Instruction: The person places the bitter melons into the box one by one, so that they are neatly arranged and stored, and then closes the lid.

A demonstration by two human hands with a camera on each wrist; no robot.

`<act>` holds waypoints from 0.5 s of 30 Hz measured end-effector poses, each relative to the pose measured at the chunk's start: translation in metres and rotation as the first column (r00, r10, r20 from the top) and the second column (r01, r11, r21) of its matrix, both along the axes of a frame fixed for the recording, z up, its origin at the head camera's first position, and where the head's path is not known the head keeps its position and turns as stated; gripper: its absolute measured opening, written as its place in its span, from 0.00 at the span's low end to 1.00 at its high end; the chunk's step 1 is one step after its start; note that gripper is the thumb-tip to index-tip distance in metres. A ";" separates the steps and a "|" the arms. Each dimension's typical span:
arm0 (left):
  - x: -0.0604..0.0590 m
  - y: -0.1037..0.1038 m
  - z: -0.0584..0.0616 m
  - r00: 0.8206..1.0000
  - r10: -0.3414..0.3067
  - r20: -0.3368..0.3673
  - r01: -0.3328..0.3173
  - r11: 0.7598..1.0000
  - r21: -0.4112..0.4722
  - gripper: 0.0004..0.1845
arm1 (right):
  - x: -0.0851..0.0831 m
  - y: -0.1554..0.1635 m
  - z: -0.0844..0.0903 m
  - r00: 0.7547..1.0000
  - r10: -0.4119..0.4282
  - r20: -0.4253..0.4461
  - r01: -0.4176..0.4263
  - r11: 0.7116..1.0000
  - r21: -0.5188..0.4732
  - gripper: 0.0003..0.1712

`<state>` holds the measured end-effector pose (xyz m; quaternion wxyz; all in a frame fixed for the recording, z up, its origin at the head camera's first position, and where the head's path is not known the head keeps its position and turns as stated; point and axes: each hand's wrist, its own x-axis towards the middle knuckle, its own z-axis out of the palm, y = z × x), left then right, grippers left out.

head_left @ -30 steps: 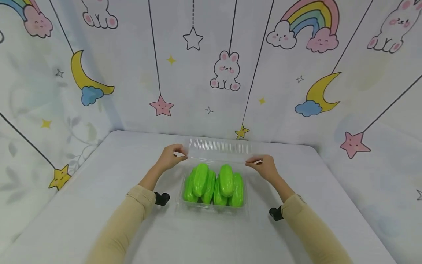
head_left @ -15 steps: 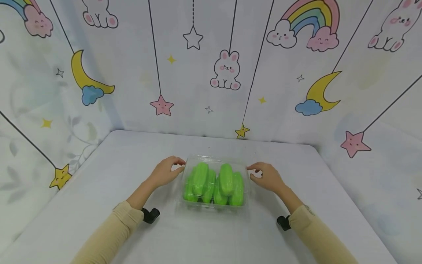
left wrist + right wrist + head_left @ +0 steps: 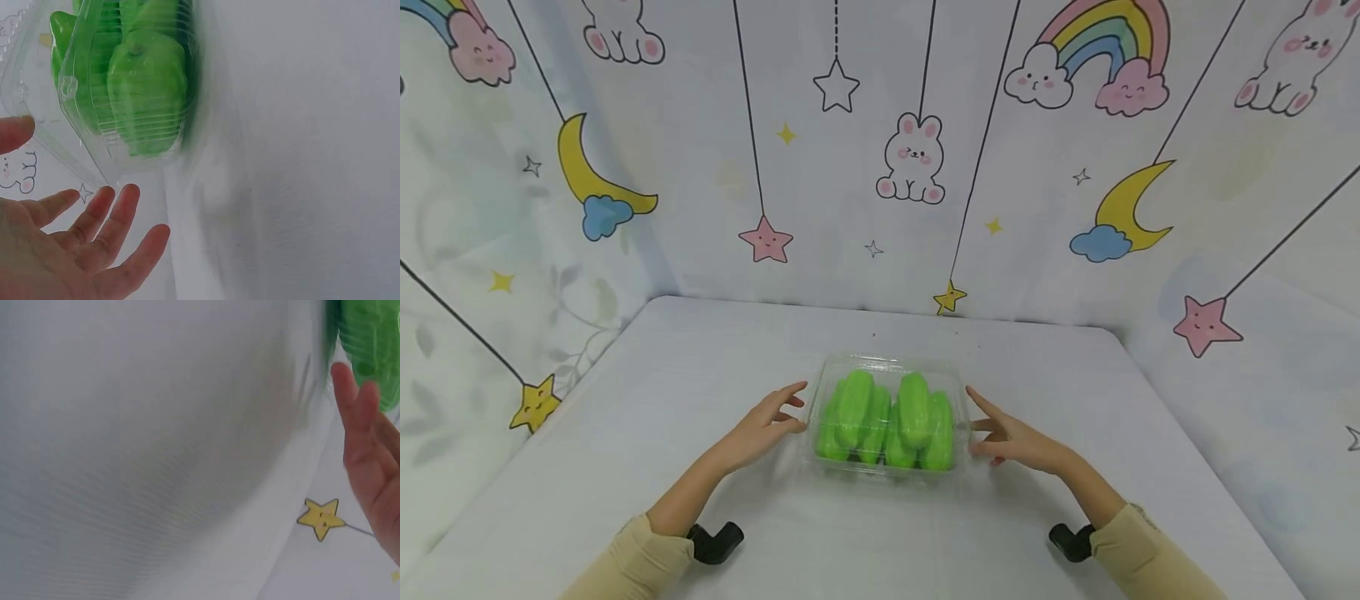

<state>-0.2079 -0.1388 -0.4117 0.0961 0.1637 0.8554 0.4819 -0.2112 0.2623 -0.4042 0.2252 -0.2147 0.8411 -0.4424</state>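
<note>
A clear plastic clamshell box [image 3: 887,363] sits mid-table with its lid down over several bright green, ribbed, oblong vegetables [image 3: 914,410]. To its left, my left hand [image 3: 758,432] has loosely spread fingers; in the left wrist view the fingertips [image 3: 130,194] come right up to the box corner and the thumb lies over its edge. On the opposite side my right hand [image 3: 1026,443] is spread too, index finger extended toward the box's right wall. Nothing is held in either hand. In the right wrist view only part of the right hand [image 3: 372,456] shows beside the green vegetables.
A white cloth covers the table [image 3: 880,542]. Behind it rises a cloth backdrop [image 3: 850,183] printed with bunnies, stars and moons. Black wrist mounts [image 3: 717,543] stick out inward from both cuffs.
The raised clear lid has come down over the green vegetables. Both hands have let go of it, moved down along the box's sides toward me, and spread their fingers.
</note>
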 end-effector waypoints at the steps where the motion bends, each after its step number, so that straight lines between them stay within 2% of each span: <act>1: 0.004 0.000 0.000 0.999 0.004 0.039 -0.005 0.999 0.031 0.35 | 0.004 0.000 -0.001 0.999 -0.006 0.040 0.007 1.000 -0.019 0.51; 4: 0.014 0.000 -0.003 0.984 0.004 0.178 -0.025 0.993 0.118 0.37 | 0.016 -0.002 -0.005 0.990 -0.027 0.139 0.035 0.998 -0.060 0.48; 6: 0.020 0.001 -0.005 0.959 -0.002 0.284 -0.055 0.980 0.190 0.37 | 0.022 -0.003 -0.008 0.977 -0.047 0.210 0.070 0.992 -0.102 0.42; 8: 0.024 0.004 -0.006 0.924 -0.018 0.381 -0.092 0.959 0.266 0.35 | 0.027 -0.005 -0.010 0.956 -0.059 0.287 0.108 0.981 -0.159 0.33; 12: 0.029 0.008 -0.008 0.864 -0.060 0.500 -0.177 0.893 0.413 0.27 | 0.031 -0.008 -0.016 0.909 -0.031 0.416 0.165 0.942 -0.291 0.20; 15: 0.029 0.008 -0.011 0.846 -0.083 0.527 -0.219 0.846 0.486 0.18 | 0.032 -0.011 -0.019 0.891 -0.005 0.453 0.180 0.921 -0.344 0.18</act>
